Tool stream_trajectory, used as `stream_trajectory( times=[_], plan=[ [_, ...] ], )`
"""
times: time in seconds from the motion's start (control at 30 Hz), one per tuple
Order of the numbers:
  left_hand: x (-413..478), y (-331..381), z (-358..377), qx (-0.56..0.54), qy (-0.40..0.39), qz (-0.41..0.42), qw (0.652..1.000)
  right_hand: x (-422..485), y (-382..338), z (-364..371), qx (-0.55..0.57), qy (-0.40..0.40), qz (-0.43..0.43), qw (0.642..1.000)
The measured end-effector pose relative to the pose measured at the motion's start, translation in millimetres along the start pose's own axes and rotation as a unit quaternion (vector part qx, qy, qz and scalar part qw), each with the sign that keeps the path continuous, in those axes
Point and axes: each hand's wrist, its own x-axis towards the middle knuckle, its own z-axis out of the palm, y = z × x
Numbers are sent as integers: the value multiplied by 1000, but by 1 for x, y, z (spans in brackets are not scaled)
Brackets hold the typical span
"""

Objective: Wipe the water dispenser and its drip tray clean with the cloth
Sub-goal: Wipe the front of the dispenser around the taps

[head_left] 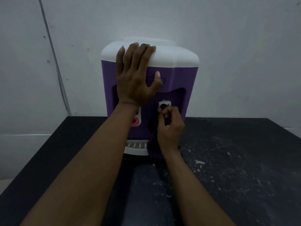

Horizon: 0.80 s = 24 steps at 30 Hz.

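One wide-angle view, worn at the person's head, looks forward and down — close enough that the squat purple plastic water dispenser with a white top [184,79] fills the centre. The scuffed black tabletop [244,160] spreads across the lower frame; the pale grey panelled wall [228,30] faces the lens behind.

Two bare arms are showing in dim, bluish light.
The left forearm [91,160] and right forearm [187,185] are lying uncovered from the near edge to the wrists; tendons are standing out on the back of the left hand [135,79], whose short nails are showing pale, and the right hand [171,129] is showing its knuckles.
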Motion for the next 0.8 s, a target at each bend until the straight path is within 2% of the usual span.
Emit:
stream_trajectory(
  times=[0.13, 0.33, 0.5, 0.63, 0.8],
  plan=[
    [0, -1, 0, -1, -2, 2, 1000, -1, -5, 11, 0, 35, 9, 999],
    [0, -1, 1, 3, 0, 1, 1000, -10, 1, 4, -22, 36, 21, 999],
    [0, 0, 1, 2, 0, -2, 1000, -8, -10, 12, -10, 22, -15, 1000],
    [0, 0, 1, 2, -1, -1, 1000, -22, -10, 19, 5, -3, 21, 1000],
    [1, -1, 0, 0, -4, 2, 1000, -35, -7, 26, 50, -1, 109, 993]
  ],
)
